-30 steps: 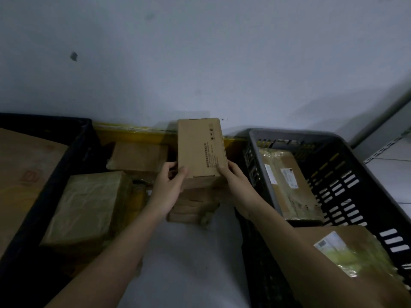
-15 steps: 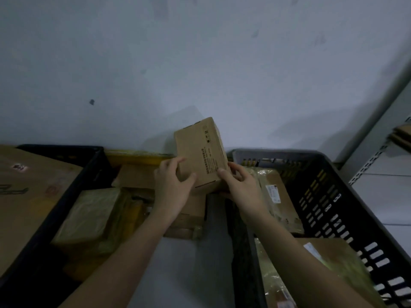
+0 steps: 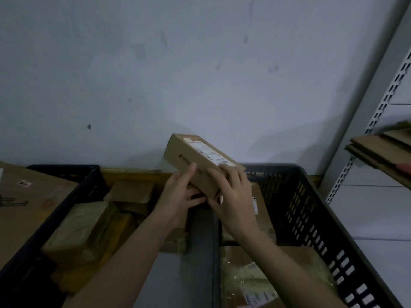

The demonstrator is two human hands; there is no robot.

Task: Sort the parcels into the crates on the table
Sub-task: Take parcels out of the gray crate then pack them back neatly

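Both hands hold a small brown cardboard parcel up in front of the wall, tilted so its white label faces up. My left hand grips its near lower side, fingers curled under it. My right hand grips its right end from above. Below lies a pile of brown parcels between two crates. The dark slotted crate on the right holds several wrapped parcels. The black crate on the left holds a large cardboard box.
A grey-white wall rises right behind the crates. A metal shelf upright stands at the right, with flat cardboard on a shelf. A grey strip of table shows between the crates. Tape-wrapped parcels lie beside the left crate.
The parcel has been lifted higher and turned, so the labelled face now points up. My right hand shifted onto its right end. The view has tilted upward.
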